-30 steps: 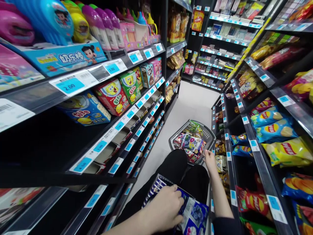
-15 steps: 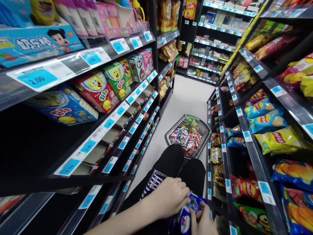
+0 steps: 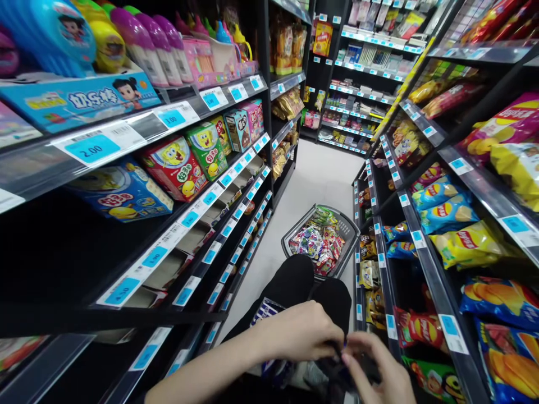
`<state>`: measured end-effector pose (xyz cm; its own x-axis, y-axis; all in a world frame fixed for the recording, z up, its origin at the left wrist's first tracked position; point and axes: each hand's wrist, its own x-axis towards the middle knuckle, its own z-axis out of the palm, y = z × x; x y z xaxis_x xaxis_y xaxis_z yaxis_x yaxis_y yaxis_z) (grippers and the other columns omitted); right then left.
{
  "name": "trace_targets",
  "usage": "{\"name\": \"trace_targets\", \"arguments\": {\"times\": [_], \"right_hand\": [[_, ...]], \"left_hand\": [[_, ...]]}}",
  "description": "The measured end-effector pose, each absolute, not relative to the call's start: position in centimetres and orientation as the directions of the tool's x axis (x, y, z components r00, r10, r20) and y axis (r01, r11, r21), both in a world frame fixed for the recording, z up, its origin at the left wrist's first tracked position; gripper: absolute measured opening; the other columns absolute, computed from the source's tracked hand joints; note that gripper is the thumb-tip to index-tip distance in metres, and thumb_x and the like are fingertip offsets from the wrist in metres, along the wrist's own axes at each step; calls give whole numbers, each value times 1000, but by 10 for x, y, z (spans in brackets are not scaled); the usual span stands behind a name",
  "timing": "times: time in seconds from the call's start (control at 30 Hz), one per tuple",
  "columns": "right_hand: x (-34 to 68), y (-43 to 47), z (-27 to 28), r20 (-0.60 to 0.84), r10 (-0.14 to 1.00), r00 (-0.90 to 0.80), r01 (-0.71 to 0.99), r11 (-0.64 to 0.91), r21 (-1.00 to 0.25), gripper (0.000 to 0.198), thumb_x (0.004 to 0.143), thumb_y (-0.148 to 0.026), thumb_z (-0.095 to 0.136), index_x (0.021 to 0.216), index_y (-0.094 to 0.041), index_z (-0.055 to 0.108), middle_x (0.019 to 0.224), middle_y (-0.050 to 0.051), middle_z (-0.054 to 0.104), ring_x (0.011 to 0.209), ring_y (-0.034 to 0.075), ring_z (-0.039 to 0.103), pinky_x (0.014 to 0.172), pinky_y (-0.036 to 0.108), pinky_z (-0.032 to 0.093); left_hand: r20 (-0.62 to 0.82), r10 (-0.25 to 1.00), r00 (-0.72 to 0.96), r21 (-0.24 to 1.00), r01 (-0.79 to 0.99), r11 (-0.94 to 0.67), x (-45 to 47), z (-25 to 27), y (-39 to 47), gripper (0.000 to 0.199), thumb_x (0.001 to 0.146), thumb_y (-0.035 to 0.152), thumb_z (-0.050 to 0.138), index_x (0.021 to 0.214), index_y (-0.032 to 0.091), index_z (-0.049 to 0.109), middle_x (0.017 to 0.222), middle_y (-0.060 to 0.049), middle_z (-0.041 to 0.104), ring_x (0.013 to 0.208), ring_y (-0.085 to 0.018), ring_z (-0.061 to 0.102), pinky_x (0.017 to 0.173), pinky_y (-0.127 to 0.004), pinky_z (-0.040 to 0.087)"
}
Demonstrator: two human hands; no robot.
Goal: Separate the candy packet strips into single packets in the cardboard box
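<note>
Two hands meet low over the person's lap: the left hand (image 3: 301,331) curls down over a glossy blue-and-white striped packet (image 3: 266,310), gripping it, while the right hand (image 3: 379,373) pinches something dark at the left fingertips; what it is cannot be told. Beyond the knees, one grey mesh basket (image 3: 349,230) holds many crinkly snack packets (image 3: 318,247).

The hands (image 3: 337,348) hide most of the blue-and-white packet (image 3: 264,310); its print is unreadable.
</note>
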<state>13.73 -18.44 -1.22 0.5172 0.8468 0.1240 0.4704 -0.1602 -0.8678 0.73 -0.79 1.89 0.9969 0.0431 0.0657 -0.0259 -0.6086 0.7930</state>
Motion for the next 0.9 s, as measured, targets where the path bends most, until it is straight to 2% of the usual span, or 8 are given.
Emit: {"name": "trace_targets", "arguments": {"times": [0.07,0.17,0.3,0.37,0.47,0.63,0.77,0.9], "right_hand": [[163,-186,4,40,815,578,285,-156,-946,31,84,-40,65,113,-29,63,95,3,76,92,18,71,87,23,49],[182,-180,9,31,736,676,-62,99,-993,54,81,-50,65,129,-30,53,130,9,62,117,26,60,99,38,46],[161,-152,-18,-126,853,507,-482,159,-862,105,49,-63,83,140,-37,38,125,11,60,105,32,65,87,47,52],[150,-138,-33,-126,861,492,-538,188,-822,107,53,-56,85,144,-39,29,118,11,63,100,31,68,82,47,54],[148,-129,-47,-62,844,532,-479,239,-845,91,65,-47,82,143,-35,35,118,14,66,103,30,68,80,45,55],[158,-150,-44,-64,796,602,-273,130,-953,66,64,-39,85,125,-25,63,116,16,71,102,30,69,81,42,57],[152,-167,-27,156,617,772,200,-3,-980,36,62,-39,85,94,-25,79,95,8,78,81,22,73,71,27,58],[146,-168,-10,489,571,659,540,94,-837,9,76,-33,75,84,-29,80,82,2,78,69,17,72,67,22,54]], "left_hand": [[106,237,966,889,15,-458,6,28,-7,8,80,13,66,81,18,73,72,-4,73,68,-18,66,61,-22,43],[23,559,829,1000,-28,-1,3,35,-2,10,81,24,68,75,16,68,70,0,66,65,-14,59,62,-21,42],[-60,723,688,885,-298,358,5,26,-3,29,75,39,75,76,16,58,72,2,59,66,-12,52,64,-20,42],[-89,740,667,833,-357,423,8,16,-9,34,75,43,75,80,17,55,75,2,57,68,-11,52,66,-21,42],[-85,754,652,840,-360,406,4,0,-15,39,73,42,77,92,21,49,86,1,57,79,-14,56,74,-25,45],[26,739,673,932,-284,226,-18,-9,-7,67,66,35,82,122,30,45,108,-1,57,96,-19,58,84,-30,45],[-109,560,821,973,-27,230,-24,-2,0,49,65,26,82,111,21,68,110,-5,66,102,-23,59,92,-33,42],[-100,646,757,993,36,112,-17,2,-4,27,62,26,84,88,20,79,90,-5,75,86,-22,64,83,-30,47]]}}
